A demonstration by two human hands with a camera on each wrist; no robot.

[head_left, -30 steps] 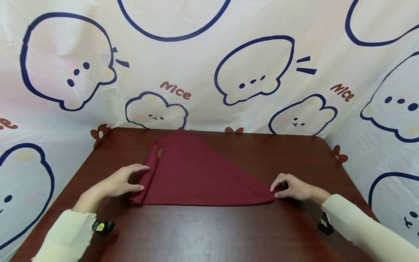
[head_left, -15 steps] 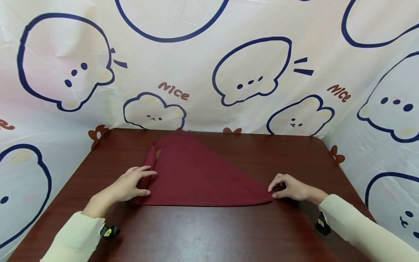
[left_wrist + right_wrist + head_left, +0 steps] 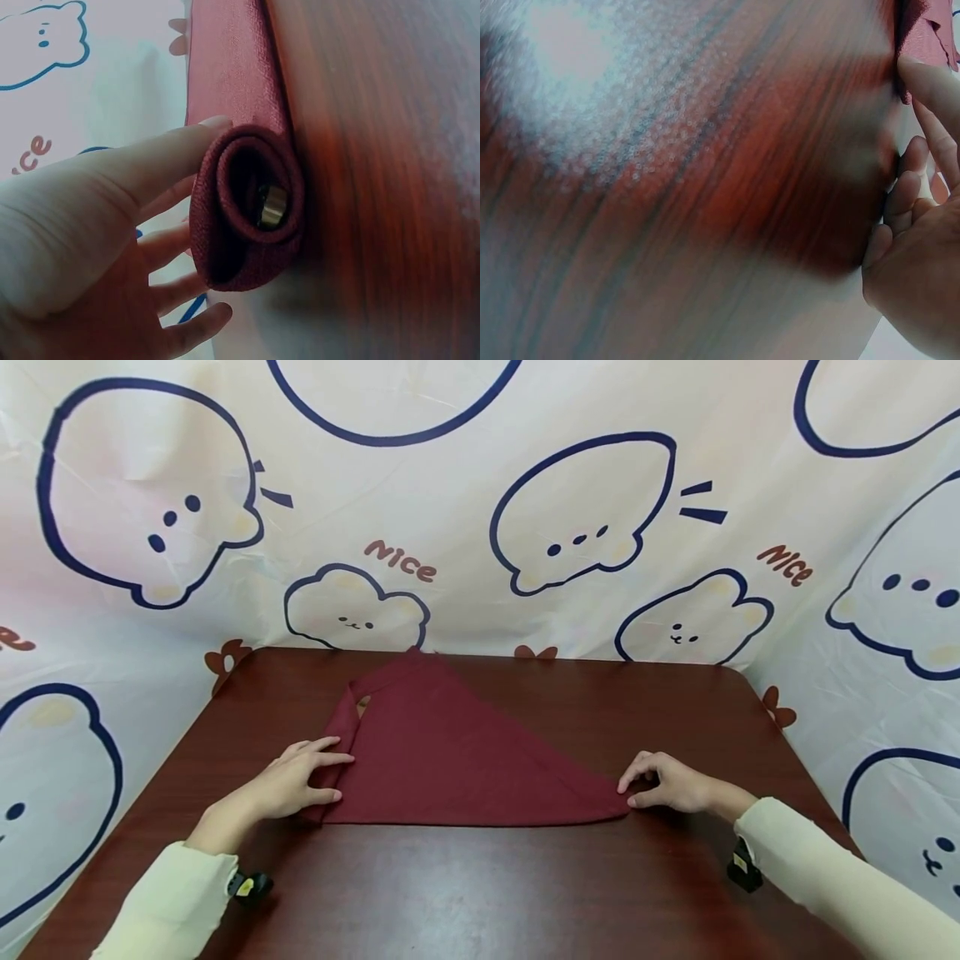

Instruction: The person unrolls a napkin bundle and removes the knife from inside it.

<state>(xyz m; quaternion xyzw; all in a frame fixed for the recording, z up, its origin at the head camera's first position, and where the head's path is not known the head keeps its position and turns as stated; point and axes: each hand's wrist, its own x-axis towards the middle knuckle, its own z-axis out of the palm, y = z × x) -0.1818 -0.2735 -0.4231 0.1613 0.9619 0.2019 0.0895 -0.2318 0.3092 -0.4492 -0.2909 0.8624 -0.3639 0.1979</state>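
Note:
A dark red cloth (image 3: 450, 760) lies on the table, tapering to a corner on the right, with its left side turned into a roll. My left hand (image 3: 288, 781) rests on this roll with fingers spread. From the left wrist, the thumb touches the roll's near end, while the other fingers (image 3: 184, 289) extend behind it. Within the coiled end sits a small shiny gold-coloured piece (image 3: 274, 206), mostly hidden by the fabric. At the cloth's right corner, my right hand (image 3: 671, 783) pinches the tip between thumb and fingers.
The brown wooden table (image 3: 487, 893) extends in front of and on both sides of the cloth. A white sheet (image 3: 465, 527) printed with cartoon figures hangs behind the table and along its sides. The cloth's peak reaches the table's far edge.
My left hand has shifted right over the roll, and the roll's edge has moved slightly right. My right hand stays at the right corner.

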